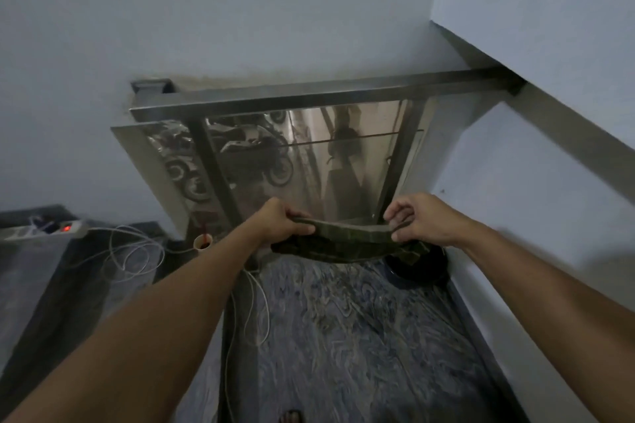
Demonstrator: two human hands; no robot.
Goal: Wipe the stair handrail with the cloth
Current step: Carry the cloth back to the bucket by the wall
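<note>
A dark green cloth (347, 240) hangs stretched between both hands, low in front of the railing. My left hand (280, 221) grips its left end and my right hand (417, 218) grips its right end. The steel handrail (309, 96) runs across the view above the hands, from a wall bracket at the left to the sloping wall at the right. Under the rail, two steel posts frame a glass panel (309, 161) that shows motorbikes below. The cloth is well below the handrail and apart from it.
A white power strip (51, 230) with a red light lies on a dark ledge at left, and white cables (134, 251) trail over the patterned floor (360, 336). A small cup (202, 243) stands by the left post. A dark round object (417, 269) sits by the right wall.
</note>
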